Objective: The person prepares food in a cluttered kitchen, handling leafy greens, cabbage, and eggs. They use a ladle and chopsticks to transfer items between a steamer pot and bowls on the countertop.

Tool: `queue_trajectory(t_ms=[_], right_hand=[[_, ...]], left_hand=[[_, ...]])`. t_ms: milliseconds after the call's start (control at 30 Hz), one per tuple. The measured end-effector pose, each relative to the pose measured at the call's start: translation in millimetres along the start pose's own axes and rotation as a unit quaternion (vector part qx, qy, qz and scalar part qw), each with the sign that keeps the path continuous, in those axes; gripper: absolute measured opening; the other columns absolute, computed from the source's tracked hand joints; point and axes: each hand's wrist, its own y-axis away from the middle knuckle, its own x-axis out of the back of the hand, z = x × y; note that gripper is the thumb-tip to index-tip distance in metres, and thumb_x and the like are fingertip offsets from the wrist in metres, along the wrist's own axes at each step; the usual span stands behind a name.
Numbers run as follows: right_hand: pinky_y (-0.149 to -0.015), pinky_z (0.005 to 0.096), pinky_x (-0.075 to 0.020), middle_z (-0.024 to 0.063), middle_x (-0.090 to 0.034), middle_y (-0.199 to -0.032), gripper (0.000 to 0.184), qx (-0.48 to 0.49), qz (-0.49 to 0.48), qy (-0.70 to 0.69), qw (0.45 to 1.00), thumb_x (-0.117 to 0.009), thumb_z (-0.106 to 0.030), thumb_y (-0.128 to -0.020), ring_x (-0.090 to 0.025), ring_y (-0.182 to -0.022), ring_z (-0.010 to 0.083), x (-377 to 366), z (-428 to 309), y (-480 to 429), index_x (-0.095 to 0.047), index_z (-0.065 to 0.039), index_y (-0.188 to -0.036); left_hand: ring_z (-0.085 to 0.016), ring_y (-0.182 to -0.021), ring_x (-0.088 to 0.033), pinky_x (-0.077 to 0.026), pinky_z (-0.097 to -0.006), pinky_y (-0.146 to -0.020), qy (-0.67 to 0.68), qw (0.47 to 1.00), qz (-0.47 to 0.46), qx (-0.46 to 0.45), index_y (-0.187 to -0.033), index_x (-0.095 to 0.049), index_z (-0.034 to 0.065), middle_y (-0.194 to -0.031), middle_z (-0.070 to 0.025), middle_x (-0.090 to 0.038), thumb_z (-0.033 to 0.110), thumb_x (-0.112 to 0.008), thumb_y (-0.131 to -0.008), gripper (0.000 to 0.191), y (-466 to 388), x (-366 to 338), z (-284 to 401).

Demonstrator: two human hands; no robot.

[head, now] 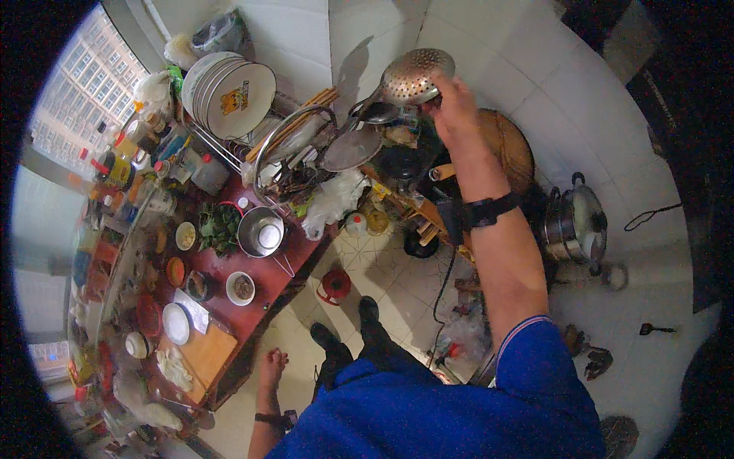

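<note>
High at the back, my right hand (pixel 456 109) has its fingers on the rim of a perforated metal skimmer (pixel 416 77). The skimmer's bowl faces up, and its handle slants down to the left among other utensils. Some of my right fingertips are hidden behind the rim. My left hand (pixel 274 364) hangs low beside the red table (pixel 261 304), fingers loosely bent and nothing in them. A wooden cutting board (pixel 215 356) on the table is the nearest thing to it. Below the skimmer are a dark ladle (pixel 378 112) and a flat round strainer (pixel 352 150).
On the table stand a metal saucepan (pixel 261 232), leafy greens (pixel 217 232), a white bowl (pixel 240 288) and a white plate (pixel 175 323). Stacked plates (pixel 235 100) lean in a rack. To the right are a steamer pot (pixel 579 224) and a black cord (pixel 441 292). A red object (pixel 335 286) sits on the floor.
</note>
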Motion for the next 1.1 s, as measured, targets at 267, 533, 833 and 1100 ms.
queue_trajectory(t_ms=[267, 533, 833, 1100], right_hand=[[-0.075, 0.0318, -0.0502, 0.0048, -0.068, -0.094, 0.023, 0.219, 0.001, 0.012, 0.976, -0.065, -0.023, -0.094, -0.06, -0.084, 0.0134, 25.8, -89.6, 58.2, -0.066, -0.001, -0.101], [-0.064, 0.0306, -0.0446, 0.0007, -0.06, -0.077, 0.024, 0.296, -0.006, 0.215, 0.931, -0.063, -0.026, -0.095, -0.049, -0.07, 0.0096, 77.2, -167.9, 208.0, -0.064, -0.002, -0.091], [-0.068, 0.027, -0.0451, -0.0024, -0.06, -0.083, 0.023, 0.103, -0.149, 0.285, 0.941, -0.063, -0.023, -0.096, -0.052, -0.077, 0.0074, 88.7, -106.9, 292.4, -0.066, -0.002, -0.106], [-0.074, 0.0323, -0.0482, 0.0069, -0.065, -0.087, 0.037, 0.03, -0.085, 0.163, 0.983, -0.06, -0.035, -0.097, -0.057, -0.082, 0.0132, 112.4, -65.7, 342.5, -0.067, 0.001, -0.096]], left_hand=[[-0.016, -0.087, -0.065, -0.052, -0.0273, -0.071, -0.038, 0.995, -0.04, -0.084, -0.127, -0.048, -0.0003, -0.102, -0.0127, -0.066, 0.018, -0.053, -0.102, 0.032, -11.0, -22.9, 33.3], [-0.024, -0.107, -0.061, -0.049, -0.0368, -0.095, -0.189, 0.928, -0.024, -0.32, -0.127, -0.051, -0.0031, -0.119, -0.0181, -0.06, 0.01, -0.052, -0.101, 0.029, 6.2, -105.8, 161.2], [-0.029, -0.102, -0.062, -0.052, -0.0395, -0.089, -0.188, 0.79, -0.202, -0.548, -0.145, -0.032, 0.0008, -0.132, -0.0173, -0.052, 0.002, -0.069, -0.087, 0.069, 108.9, -255.2, 295.1], [-0.027, -0.076, -0.067, -0.053, -0.0369, -0.069, -0.252, 0.775, -0.272, -0.513, -0.118, -0.055, 0.0002, -0.089, -0.0159, -0.068, 0.004, -0.065, -0.089, 0.031, 115.3, -270.3, 259.1]])
